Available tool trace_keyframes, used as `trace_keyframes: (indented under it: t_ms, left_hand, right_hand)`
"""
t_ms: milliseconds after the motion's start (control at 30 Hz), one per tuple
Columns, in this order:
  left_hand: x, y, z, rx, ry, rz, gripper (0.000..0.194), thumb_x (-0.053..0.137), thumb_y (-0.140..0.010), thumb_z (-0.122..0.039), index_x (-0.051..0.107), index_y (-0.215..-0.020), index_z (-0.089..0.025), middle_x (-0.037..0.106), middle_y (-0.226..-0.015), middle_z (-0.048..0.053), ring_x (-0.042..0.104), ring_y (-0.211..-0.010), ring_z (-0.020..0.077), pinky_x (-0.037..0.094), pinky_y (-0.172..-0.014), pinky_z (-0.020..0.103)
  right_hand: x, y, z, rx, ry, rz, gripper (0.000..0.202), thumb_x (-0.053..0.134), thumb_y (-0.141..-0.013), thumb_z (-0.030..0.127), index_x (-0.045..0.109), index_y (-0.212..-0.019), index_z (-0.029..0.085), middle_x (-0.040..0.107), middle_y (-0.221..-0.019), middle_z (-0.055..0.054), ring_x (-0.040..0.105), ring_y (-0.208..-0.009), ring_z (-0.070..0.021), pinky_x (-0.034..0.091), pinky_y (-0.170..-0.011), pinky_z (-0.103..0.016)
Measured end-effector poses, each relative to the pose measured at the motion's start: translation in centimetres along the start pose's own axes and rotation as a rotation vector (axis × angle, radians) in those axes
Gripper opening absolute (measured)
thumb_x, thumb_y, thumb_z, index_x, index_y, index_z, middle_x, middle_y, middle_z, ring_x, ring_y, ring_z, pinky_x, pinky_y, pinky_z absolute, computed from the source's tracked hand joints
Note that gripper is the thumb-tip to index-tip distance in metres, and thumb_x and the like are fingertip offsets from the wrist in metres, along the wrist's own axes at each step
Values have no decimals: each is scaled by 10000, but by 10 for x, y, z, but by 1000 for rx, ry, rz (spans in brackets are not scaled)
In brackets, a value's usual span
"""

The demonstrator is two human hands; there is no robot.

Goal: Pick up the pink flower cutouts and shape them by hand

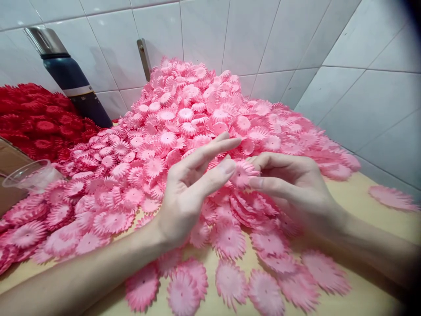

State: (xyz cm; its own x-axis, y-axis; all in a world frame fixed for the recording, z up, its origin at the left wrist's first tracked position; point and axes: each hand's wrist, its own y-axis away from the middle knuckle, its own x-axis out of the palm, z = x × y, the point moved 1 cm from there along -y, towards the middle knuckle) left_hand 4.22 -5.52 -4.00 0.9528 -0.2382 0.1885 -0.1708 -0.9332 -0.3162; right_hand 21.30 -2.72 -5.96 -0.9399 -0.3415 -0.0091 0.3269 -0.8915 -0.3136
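My right hand [292, 184] pinches the edge of a small pink petal disc [242, 174], a round flower piece with a fringed rim, between thumb and fingers. My left hand [194, 184] is on the other side of it, fingers stretched out and apart. Its thumb tip lies close to the disc's left edge; I cannot tell whether they touch. Behind and under both hands rises a large heap of similar pink petal discs [187, 115], several showing a dark centre hole. More loose discs [230, 283] lie on the pale tabletop [348, 206] near me.
At the left, a red heap of fringed discs [42, 125] stands beside a dark blue bottle [77, 83] with a steel cup lid. A clear plastic cup [31, 175] and a cardboard box [13, 162] are below it. White tiled walls [250, 35] close off the back and right.
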Motion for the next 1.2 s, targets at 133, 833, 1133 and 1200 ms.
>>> trace_keyframes:
  t_ms: [133, 833, 1133, 1200]
  left_hand:
    - [2, 4, 12, -141, 36, 73, 264, 634, -864, -254, 689, -1122, -278, 610, -1334, -2, 525, -1277, 237, 415, -1086, 358]
    - [-4, 4, 27, -31, -23, 37, 240, 717, -786, -137, 729, -1008, -228, 730, -1094, 26, 659, -1083, 197, 516, -999, 337]
    - [-16, -1, 32, -183, -12, 27, 249, 797, -690, -137, 750, -921, -216, 767, -965, 11, 714, -932, 176, 581, -838, 261]
    - [-16, -2, 32, -188, -7, 10, 253, 810, -673, -146, 751, -911, -209, 768, -961, 20, 714, -934, 184, 581, -842, 272]
  right_hand:
    - [1, 1, 1, -13, 62, -29, 162, 795, -674, 151, 646, -672, 213, 640, -682, 30, 604, -641, -105, 512, -578, -205]
    - [5, 0, -1, -21, 84, -48, 195, 784, -725, 214, 681, -887, 246, 723, -844, 12, 702, -793, -146, 598, -713, -260]
    - [4, -2, -1, 0, 103, -57, 210, 806, -694, 230, 676, -859, 228, 711, -816, 7, 702, -770, -144, 605, -684, -245]
    - [4, -2, -1, 1, 93, -58, 199, 806, -693, 224, 679, -847, 230, 712, -816, 11, 702, -770, -141, 606, -696, -247]
